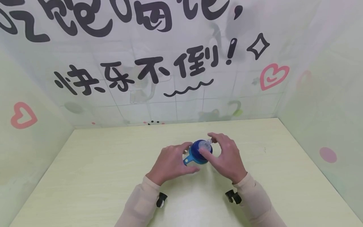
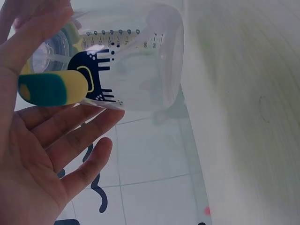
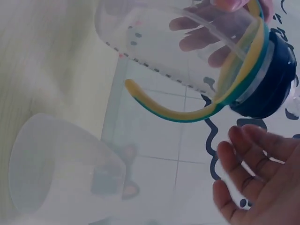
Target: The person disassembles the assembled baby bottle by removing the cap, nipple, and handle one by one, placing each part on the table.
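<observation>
Blue-lidded training cup (image 1: pixel 199 152) is half hidden between the left hand (image 1: pixel 170 164), grasping it, and the relaxed right hand (image 1: pixel 227 156); only the right wrist view shows a clear cap (image 3: pixel 61 164).

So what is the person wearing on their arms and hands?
Both arms wear snug, pale beige long sleeves down to the wrists. A small black device sits under each wrist. The left hand and right hand are bare: no gloves or rings show.

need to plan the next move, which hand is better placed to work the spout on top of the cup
Right. The right hand already has fingertips at the clear spout atop the blue lid, while the left hand steadies the cup's side by the handle.
</observation>
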Demonstrator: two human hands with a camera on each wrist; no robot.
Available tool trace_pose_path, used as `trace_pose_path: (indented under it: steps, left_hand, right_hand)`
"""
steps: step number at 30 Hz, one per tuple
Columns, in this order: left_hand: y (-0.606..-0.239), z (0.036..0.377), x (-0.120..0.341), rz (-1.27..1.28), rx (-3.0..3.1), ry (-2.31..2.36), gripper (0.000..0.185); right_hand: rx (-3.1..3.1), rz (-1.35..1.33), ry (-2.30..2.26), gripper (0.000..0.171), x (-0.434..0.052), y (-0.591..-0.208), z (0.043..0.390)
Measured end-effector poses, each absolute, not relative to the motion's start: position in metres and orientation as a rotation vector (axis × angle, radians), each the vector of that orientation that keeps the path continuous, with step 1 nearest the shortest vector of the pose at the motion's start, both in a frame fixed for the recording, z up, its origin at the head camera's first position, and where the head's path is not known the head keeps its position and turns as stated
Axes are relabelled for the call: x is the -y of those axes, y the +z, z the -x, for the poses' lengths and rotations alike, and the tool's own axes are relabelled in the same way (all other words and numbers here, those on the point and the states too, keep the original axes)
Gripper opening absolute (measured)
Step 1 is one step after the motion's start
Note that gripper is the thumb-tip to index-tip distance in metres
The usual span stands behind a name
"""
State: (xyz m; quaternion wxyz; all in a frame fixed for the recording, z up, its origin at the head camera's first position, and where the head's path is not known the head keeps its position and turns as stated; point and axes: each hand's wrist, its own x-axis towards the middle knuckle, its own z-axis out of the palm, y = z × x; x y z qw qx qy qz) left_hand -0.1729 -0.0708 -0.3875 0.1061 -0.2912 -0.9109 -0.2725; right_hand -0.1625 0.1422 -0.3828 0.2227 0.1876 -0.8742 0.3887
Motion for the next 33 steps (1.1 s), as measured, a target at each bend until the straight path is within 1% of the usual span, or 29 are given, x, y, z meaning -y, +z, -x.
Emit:
trace_pose_path:
  steps: [4,9,27,33]
  left_hand:
    - [-0.387,0.172,0.071,0.827,2.681,-0.726,0.067]
    - [-0.388,0.173,0.071,0.811,2.654,-0.662,0.068]
    - [-0.39,0.173,0.072,0.852,2.655,-0.704,0.068]
    - [-0.39,0.174,0.073,0.864,2.654,-0.723,0.069]
  right_hand:
    - [2.473,-0.354,1.016,0.048,-0.136,-0.383,0.161]
    - [2.531,-0.305,0.947,0.047,-0.129,-0.383,0.158]
    - [2.575,-0.465,0.945,0.051,-0.133,-0.379,0.155]
    - [2.553,-0.534,0.918,0.05,-0.136,-0.378,0.156]
